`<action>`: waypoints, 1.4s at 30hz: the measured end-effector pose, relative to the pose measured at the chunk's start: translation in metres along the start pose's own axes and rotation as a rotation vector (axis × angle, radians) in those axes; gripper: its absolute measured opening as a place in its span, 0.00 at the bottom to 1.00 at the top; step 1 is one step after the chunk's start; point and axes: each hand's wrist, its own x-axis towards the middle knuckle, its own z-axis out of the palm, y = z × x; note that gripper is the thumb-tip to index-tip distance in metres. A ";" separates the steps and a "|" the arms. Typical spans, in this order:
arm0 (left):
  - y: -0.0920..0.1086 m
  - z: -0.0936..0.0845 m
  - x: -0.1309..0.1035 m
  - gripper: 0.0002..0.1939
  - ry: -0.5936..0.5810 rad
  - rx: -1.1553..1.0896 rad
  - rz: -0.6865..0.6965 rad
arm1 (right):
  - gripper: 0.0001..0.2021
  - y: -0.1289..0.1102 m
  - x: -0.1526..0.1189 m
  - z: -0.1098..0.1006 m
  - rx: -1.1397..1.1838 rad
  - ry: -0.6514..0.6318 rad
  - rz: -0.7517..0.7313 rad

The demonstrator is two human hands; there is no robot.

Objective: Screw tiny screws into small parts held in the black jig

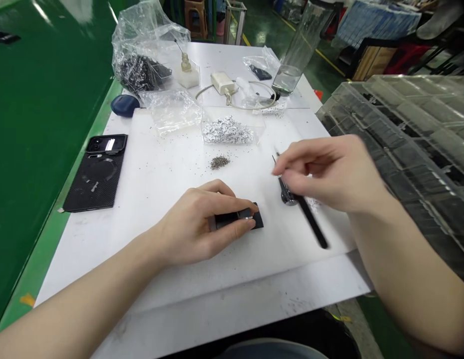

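Note:
My left hand is closed on a small black block-like part, gripping it between thumb and fingers on the white work surface. A small bright metallic spot shows on the part, near the fingertips. Over to the right, my right hand is blurred by motion, with its thumb and index finger around black tweezers. The thin tips point away from me and the dark end slants towards me. Beneath that hand lies a shiny rounded metal tool, partly covered. Beyond my left hand is a small pile of tiny dark screws or pins.
A clear tray holds many small white-and-black pieces. A phone lies at left, near a dark blue rounded object. Behind are plastic bags, a white adapter with cable and a clear cylinder. Compartment boxes stand right.

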 end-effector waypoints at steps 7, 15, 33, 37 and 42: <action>-0.002 -0.001 0.001 0.11 -0.009 0.009 0.053 | 0.08 -0.028 0.010 -0.018 0.545 0.126 0.129; -0.008 0.001 0.002 0.10 0.001 -0.028 0.099 | 0.10 -0.017 0.050 0.037 0.515 -0.085 0.157; -0.002 -0.001 0.006 0.06 -0.023 -0.106 0.031 | 0.08 0.004 0.031 0.065 0.101 -0.003 0.105; -0.001 -0.001 0.006 0.06 -0.018 -0.116 0.013 | 0.05 0.005 0.033 0.058 -0.027 0.057 -0.099; -0.002 -0.004 0.007 0.05 -0.035 -0.131 -0.008 | 0.04 0.006 0.033 0.058 -0.038 0.061 -0.015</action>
